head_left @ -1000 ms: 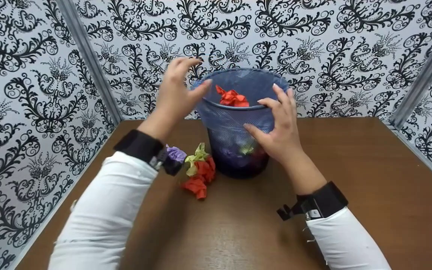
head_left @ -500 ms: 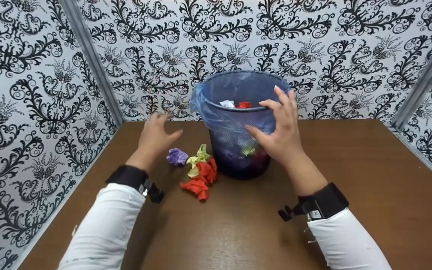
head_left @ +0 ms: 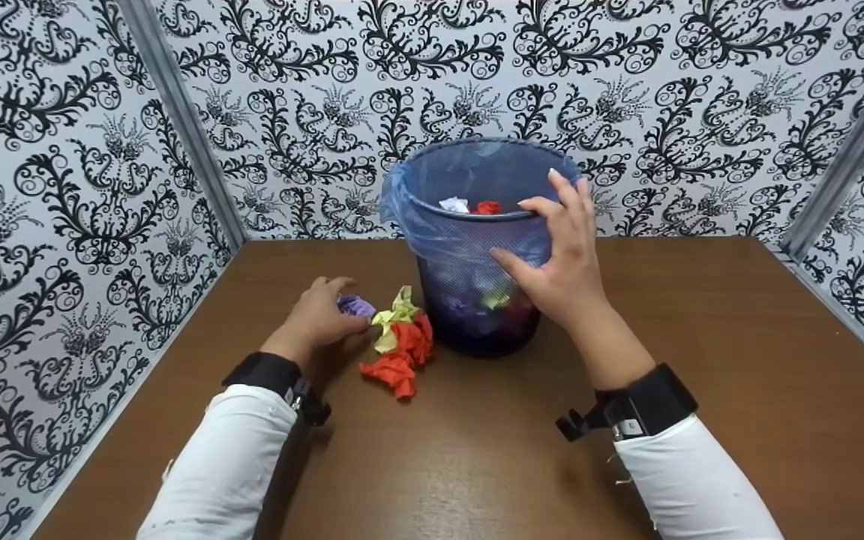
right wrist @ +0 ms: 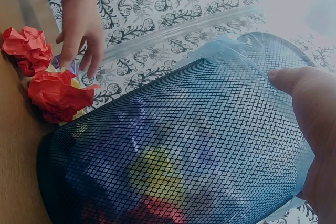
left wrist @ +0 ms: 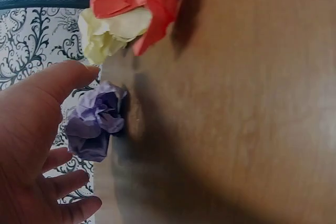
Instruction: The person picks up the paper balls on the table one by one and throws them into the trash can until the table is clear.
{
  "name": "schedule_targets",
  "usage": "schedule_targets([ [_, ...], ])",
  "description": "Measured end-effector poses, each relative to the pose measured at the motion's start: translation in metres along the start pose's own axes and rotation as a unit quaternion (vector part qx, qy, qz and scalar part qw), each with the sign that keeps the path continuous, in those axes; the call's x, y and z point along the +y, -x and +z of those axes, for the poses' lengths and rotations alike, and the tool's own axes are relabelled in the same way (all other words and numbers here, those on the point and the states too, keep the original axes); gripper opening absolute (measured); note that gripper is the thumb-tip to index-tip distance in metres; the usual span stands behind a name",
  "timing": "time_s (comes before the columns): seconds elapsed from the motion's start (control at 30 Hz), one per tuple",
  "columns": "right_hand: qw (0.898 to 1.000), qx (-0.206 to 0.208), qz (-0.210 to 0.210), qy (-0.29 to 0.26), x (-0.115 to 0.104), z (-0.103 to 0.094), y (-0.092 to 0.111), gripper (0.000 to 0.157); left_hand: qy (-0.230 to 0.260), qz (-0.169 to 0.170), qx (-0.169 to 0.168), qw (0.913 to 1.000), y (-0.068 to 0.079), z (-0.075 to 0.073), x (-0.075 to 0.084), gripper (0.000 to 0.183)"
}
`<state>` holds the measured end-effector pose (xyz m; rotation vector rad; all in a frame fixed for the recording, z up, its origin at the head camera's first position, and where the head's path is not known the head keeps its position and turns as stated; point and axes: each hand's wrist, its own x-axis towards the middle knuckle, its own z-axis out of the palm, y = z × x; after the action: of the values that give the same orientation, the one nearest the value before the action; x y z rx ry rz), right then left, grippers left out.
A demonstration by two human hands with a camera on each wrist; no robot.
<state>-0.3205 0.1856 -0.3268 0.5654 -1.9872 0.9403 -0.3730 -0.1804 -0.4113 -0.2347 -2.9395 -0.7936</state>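
A crumpled purple paper ball (left wrist: 95,121) lies on the table, with my left hand (head_left: 319,315) right at it, thumb on one side and spread fingers on the other. My right hand (head_left: 571,259) holds the mesh wastebasket (head_left: 469,300) at its right side, fingertips at the rim and thumb against the front. A bluish translucent liner bag (head_left: 432,225) folds over that rim. Crumpled yellow paper (head_left: 385,337) and crumpled red paper (head_left: 391,373) lie beside the basket's base, close to the purple ball.
Inside the basket are a white paper ball (head_left: 453,205), a red paper ball (head_left: 487,208) and more coloured paper seen through the mesh. Patterned wall panels (head_left: 274,112) close off the brown table (head_left: 477,450) at the back and sides.
My left hand has come down from the basket's rim to the purple paper ball. A white paper ball now shows in the basket and the red paper there sits lower. My right hand stays put.
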Motion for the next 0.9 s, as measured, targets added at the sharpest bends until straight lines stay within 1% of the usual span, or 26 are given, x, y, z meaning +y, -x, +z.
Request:
schedule_targets([
  [0.2,1.0,-0.003,0.001,0.006,0.0,-0.001,0.0,0.063,0.01,0.017,-0.005,0.9998,-0.002,0.01,-0.002,0.068],
  [0.33,1.0,-0.004,-0.001,0.009,0.0,-0.001,0.0,0.062,0.014,0.026,-0.006,0.9995,-0.004,0.013,-0.004,0.052],
  [0.43,1.0,-0.003,-0.004,0.009,0.0,-0.001,0.0,0.063,0.012,0.038,0.002,0.9992,-0.005,0.015,-0.005,0.039],
  [0.57,1.0,0.001,-0.006,0.007,0.0,-0.001,0.0,0.063,0.009,0.05,0.015,0.9986,-0.005,0.015,-0.008,0.031],
  [0.73,1.0,-0.003,-0.007,0.008,0.001,0.0,0.0,0.063,0.01,0.054,0.032,0.998,-0.002,0.008,-0.007,0.027],
  [0.8,1.0,-0.005,-0.006,0.009,0.002,0.0,0.0,0.063,0.014,0.051,0.04,0.9978,-0.001,0.002,-0.004,0.025],
  [0.9,1.0,-0.001,-0.01,0.009,0.002,0.0,-0.001,0.063,0.033,0.04,0.051,0.9973,-0.001,-0.012,0.002,0.021],
])
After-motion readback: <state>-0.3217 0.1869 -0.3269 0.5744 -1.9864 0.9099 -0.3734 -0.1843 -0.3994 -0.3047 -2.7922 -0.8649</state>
